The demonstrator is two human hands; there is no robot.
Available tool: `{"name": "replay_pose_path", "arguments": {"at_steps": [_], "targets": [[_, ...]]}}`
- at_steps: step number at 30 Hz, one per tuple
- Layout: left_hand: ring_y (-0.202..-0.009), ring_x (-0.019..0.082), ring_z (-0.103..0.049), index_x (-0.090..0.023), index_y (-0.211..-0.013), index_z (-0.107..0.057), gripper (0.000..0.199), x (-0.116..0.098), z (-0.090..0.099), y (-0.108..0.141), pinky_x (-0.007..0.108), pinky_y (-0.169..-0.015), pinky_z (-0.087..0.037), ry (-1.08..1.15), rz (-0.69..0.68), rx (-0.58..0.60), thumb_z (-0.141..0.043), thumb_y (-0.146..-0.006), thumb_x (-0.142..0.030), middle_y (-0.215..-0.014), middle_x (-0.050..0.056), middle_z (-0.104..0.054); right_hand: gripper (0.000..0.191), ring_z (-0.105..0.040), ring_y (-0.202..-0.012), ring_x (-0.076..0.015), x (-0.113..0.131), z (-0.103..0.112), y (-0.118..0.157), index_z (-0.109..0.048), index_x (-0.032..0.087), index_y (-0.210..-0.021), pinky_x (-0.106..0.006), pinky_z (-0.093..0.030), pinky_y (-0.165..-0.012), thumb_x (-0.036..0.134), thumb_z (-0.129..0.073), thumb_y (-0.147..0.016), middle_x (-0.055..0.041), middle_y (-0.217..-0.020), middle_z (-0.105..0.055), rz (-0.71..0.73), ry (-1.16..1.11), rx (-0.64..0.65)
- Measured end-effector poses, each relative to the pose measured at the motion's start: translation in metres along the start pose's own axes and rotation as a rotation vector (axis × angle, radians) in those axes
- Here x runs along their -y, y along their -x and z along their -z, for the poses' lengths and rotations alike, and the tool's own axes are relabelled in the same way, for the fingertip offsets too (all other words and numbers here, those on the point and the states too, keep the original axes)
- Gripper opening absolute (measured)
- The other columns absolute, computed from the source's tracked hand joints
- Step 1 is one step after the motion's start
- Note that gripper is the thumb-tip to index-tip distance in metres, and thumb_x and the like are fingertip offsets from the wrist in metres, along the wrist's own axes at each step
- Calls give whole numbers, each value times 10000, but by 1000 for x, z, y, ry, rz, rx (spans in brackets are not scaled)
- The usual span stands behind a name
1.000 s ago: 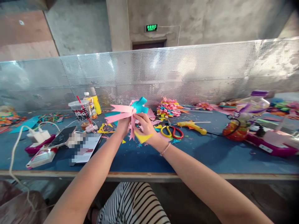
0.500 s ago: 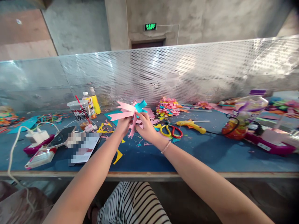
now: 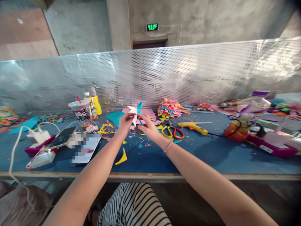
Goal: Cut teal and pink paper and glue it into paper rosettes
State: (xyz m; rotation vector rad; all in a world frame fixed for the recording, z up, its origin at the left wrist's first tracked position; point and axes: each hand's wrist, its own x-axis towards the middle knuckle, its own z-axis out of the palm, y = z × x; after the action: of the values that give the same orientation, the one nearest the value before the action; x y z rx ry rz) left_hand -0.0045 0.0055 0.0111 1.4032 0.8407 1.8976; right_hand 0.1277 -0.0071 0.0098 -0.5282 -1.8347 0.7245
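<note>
Between both hands, just above the table, is a paper flower [image 3: 133,110] made of pale pink pointed strips and blue curled loops. My left hand [image 3: 125,123] pinches its pink side, fingers closed. My right hand [image 3: 147,125] grips the blue side from the right, its fingers bent around the paper. The exact fingertip contact is partly hidden. Behind the hands lie a blue paper sheet [image 3: 114,118] and a pink paper sheet [image 3: 150,112]. Scissors with yellow and red handles [image 3: 178,133] rest right of my right hand.
A yellow glue gun [image 3: 194,127] lies to the right, its cord running toward a large bottle [image 3: 249,116]. A pile of pink paper loops [image 3: 168,108] stands behind. To the left are a drink cup [image 3: 81,113], a phone [image 3: 62,137] and a power strip [image 3: 31,150]. Yellow scraps [image 3: 121,157] lie nearer.
The paper flower has turned between my hands, so its long pink strips no longer spread out to the left and down. Both hands stay in nearly the same place.
</note>
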Motion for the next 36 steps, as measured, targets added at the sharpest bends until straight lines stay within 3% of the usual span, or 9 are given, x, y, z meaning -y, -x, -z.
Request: {"name": "replay_pose_path", "arguments": {"at_steps": [6,11,17,20,22,25,30,33,36], "targets": [[-623,133,-553,-153,-654,-646,124,-2,-2,-1,243,-594,-449,60,18,-61,-656,-547,-90,-643,17,-608,455,-466,-1020,-190,7,3,4,-476,250,-1146,-330,-490,-759,176,-497,-698,-77,-1134,-407,78,33,31],[-652,131,-551,-153,-724,-641,123,0,0,-1,259,-621,-453,-133,-141,22,-631,-602,-149,-700,15,-612,433,-488,-991,-204,5,6,3,-458,232,-1112,-354,-486,-744,210,-555,-690,-87,-1126,-447,99,74,35],[-715,132,-533,-181,-788,-645,125,-7,1,4,261,-654,-431,-483,-295,53,-591,-676,-182,-797,29,-591,449,-538,-930,-187,-7,-2,-3,-507,224,-983,-328,-473,-769,290,-692,-579,-55,-1067,-536,-27,-260,-53],[-727,137,-517,-186,-801,-616,138,-10,1,5,281,-710,-420,-562,-346,-20,-619,-663,-197,-792,22,-574,376,-563,-893,-171,-3,-6,-4,-541,224,-903,-310,-465,-784,319,-700,-576,-20,-949,-600,-122,-449,-121],[-812,158,-513,-189,-834,-584,240,-9,1,4,307,-783,-404,-566,-350,-138,-675,-615,-231,-857,29,-561,277,-582,-805,-153,0,-6,-4,-554,221,-834,-285,-479,-715,323,-678,-608,1,-855,-624,-215,-578,-172],[-926,180,-503,-201,-937,-524,450,-5,0,2,318,-817,-397,-401,-214,-298,-734,-548,-280,-993,49,-524,133,-583,-664,-141,2,-4,-5,-571,202,-736,-261,-482,-593,286,-625,-648,3,-730,-633,-408,-717,-243],[-730,115,-571,-207,-970,-450,531,0,-4,-1,245,-644,-433,83,264,-203,-742,-527,-230,-875,11,-546,75,-559,-542,-137,-4,3,-10,-587,164,-619,-251,-468,-537,162,-531,-668,-12,-560,-599,-622,-709,-350],[-651,97,-579,-199,-905,-443,505,-2,-4,-1,224,-595,-434,207,405,-194,-744,-500,-177,-774,-15,-568,101,-552,-530,-124,-5,5,-12,-579,158,-595,-237,-460,-536,119,-512,-661,-12,-556,-597,-627,-699,-351],[-560,92,-567,-188,-846,-435,469,-4,-1,-1,242,-578,-460,286,442,-108,-731,-488,-126,-669,-28,-578,77,-562,-554,-124,-3,7,-12,-568,160,-611,-239,-466,-561,129,-525,-666,-14,-588,-610,-640,-727,-309]]}}
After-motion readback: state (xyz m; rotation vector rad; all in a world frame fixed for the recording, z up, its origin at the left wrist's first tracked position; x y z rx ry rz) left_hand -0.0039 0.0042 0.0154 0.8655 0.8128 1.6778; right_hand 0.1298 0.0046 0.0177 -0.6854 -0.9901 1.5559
